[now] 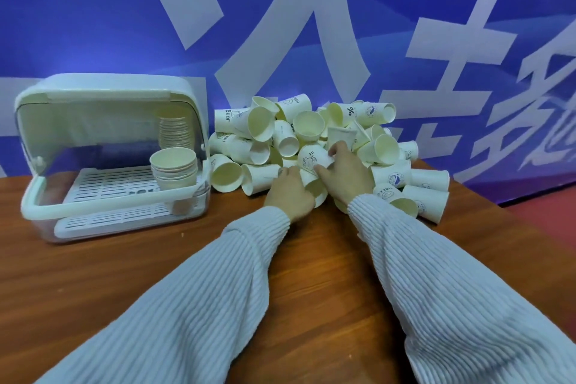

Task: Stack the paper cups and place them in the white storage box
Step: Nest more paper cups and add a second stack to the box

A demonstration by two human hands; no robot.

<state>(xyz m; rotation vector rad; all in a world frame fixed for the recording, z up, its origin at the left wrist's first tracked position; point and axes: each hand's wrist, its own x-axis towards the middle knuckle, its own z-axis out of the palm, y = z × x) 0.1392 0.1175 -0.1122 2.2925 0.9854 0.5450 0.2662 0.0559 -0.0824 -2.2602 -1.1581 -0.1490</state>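
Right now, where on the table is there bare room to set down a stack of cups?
Bare wood lies between the white storage box and the left sleeve, and between the two sleeves. Inside the box, the slotted tray left of the stacked cups is open. The loose cup pile crowds the back right, where both hands work.

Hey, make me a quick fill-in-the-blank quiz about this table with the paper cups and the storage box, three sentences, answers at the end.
1. The white storage box stands to the ____ of the loose cup pile.
2. Inside the box there are ____ stacks of cups.
3. The right hand grips a printed cup lying on its ____.

Missing words: left; two; side
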